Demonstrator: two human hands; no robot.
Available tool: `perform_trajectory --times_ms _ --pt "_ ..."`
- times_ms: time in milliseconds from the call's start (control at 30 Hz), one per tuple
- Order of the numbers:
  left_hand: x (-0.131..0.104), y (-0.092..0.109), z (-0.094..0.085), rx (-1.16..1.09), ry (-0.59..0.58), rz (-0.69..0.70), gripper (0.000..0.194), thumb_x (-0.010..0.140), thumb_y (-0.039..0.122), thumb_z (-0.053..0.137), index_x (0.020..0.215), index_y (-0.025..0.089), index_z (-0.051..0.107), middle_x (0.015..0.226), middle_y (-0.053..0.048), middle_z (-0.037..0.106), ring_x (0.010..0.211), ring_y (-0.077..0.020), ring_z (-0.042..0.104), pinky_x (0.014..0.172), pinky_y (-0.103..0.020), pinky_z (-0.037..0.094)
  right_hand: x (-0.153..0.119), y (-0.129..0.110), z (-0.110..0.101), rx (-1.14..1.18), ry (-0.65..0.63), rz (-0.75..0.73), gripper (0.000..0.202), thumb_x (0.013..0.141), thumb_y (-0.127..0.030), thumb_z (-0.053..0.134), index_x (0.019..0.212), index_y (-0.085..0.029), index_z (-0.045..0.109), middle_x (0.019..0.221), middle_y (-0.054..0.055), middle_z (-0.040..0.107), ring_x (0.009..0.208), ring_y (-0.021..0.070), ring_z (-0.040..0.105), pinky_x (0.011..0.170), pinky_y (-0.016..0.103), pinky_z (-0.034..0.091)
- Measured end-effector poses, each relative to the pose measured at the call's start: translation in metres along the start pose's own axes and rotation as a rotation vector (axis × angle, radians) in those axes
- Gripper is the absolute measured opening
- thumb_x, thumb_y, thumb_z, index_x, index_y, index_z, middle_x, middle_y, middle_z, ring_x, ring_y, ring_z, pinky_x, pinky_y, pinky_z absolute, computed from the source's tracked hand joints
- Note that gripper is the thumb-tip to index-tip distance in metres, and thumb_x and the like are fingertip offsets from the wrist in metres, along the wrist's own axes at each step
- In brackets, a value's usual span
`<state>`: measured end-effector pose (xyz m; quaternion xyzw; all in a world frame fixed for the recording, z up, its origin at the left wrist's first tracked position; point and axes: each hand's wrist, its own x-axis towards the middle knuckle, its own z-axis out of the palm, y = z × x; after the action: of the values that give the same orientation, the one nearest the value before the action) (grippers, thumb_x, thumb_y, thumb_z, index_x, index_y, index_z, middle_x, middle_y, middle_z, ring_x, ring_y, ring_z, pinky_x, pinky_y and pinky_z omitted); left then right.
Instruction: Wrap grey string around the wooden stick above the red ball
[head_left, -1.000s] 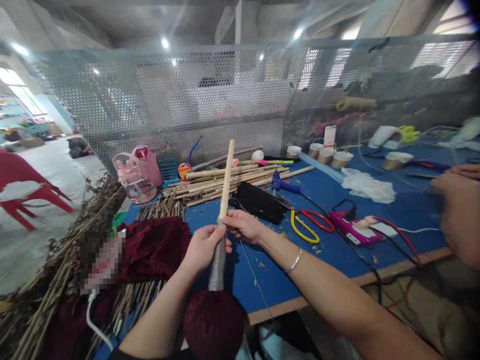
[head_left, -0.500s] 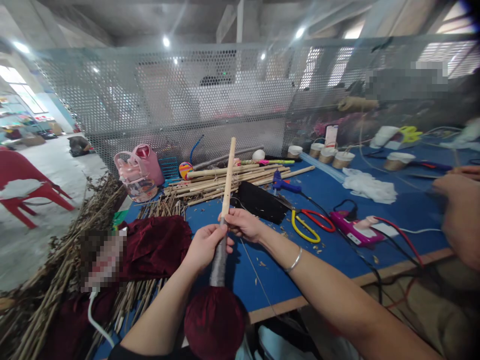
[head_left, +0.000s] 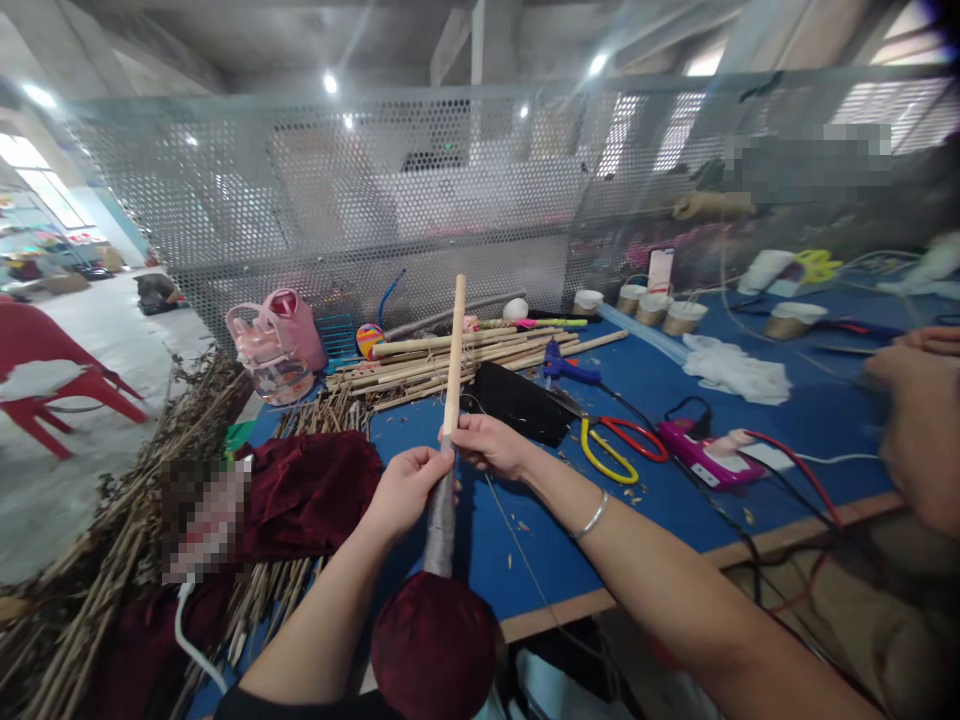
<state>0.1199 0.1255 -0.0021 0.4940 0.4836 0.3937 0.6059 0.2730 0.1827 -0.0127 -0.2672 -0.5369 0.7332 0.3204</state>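
Observation:
In the head view a pale wooden stick (head_left: pixel 455 350) stands nearly upright in front of me. Grey wrapping (head_left: pixel 441 530) covers its lower part, down to a round ball covered in maroon cloth (head_left: pixel 435 645) near my lap. My left hand (head_left: pixel 405 492) is closed round the wrapped part, thumb along its front. Just above it, my right hand (head_left: pixel 491 445) pinches the stick where the grey begins; some of its fingers are hidden behind. A thin thread (head_left: pixel 525 555) trails from below my right hand to the table's front edge.
Maroon cloth (head_left: pixel 315 495) and dried stalks (head_left: pixel 150 480) lie left. Beyond are wooden sticks (head_left: pixel 510 355), a black cloth (head_left: pixel 521 402) and a blue glue gun (head_left: pixel 566 365). Scissors (head_left: pixel 611 455) and a magenta power strip (head_left: pixel 709 460) lie right, near another person's hand (head_left: pixel 919 400).
The stick has turned slightly about its length; small dark marks on its front no longer show. Its top leans a little further left. Both hands keep hold at nearly the same place.

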Motion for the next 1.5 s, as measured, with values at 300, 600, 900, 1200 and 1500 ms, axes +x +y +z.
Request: perform_trajectory --times_ms 300,600,900,1200,1500 --pt "0.004 -0.005 -0.006 0.384 0.168 0.141 0.043 0.061 0.052 0.064 0.052 0.017 0.041 0.044 0.007 0.037 0.042 -0.0057 0.031 0.043 -0.020 0.020 0.005 0.013 0.004 -0.141 0.046 0.050 0.034 0.068 -0.043 0.065 0.073 -0.013 0.050 0.044 -0.009 0.036 0.032 0.0019 0.024 0.031 0.017 0.015" --pt "0.003 0.002 -0.002 -0.072 -0.061 -0.090 0.040 0.068 0.054 0.057 0.075 0.015 0.055 0.063 -0.004 0.061 0.049 -0.0116 0.053 0.048 -0.022 0.036 0.004 0.008 0.007 0.042 0.032 0.049 0.036 0.067 -0.043 0.066 0.080 -0.013 0.050 0.049 -0.008 0.042 0.034 0.0007 0.021 0.032 0.016 0.010" --pt "0.005 -0.001 -0.014 0.405 0.145 0.144 0.038 0.059 0.049 0.067 0.056 0.016 0.048 0.046 0.007 0.041 0.042 -0.0060 0.033 0.042 -0.019 0.023 0.005 0.012 0.005 -0.043 0.088 0.080 0.033 0.069 -0.043 0.064 0.075 -0.015 0.048 0.043 -0.010 0.031 0.034 0.0023 0.018 0.031 0.016 0.012" --pt "0.004 -0.004 -0.011 0.013 -0.096 -0.050 0.039 0.070 0.053 0.056 0.068 0.014 0.055 0.057 -0.001 0.057 0.046 -0.0099 0.048 0.046 -0.021 0.034 0.002 0.007 0.003 0.008 0.007 0.041 0.034 0.070 -0.045 0.063 0.077 -0.015 0.048 0.046 -0.011 0.026 0.037 0.0026 0.016 0.034 0.016 0.010" --pt "0.000 0.002 -0.003 0.031 0.064 0.093 0.085 0.064 0.034 0.070 0.133 0.014 0.024 0.051 0.006 0.057 0.042 -0.0110 0.052 0.042 -0.019 0.036 0.005 0.011 0.004 -0.090 0.061 0.021 0.034 0.072 -0.046 0.061 0.077 -0.014 0.049 0.044 -0.009 0.035 0.033 0.0025 0.022 0.032 0.017 0.015"
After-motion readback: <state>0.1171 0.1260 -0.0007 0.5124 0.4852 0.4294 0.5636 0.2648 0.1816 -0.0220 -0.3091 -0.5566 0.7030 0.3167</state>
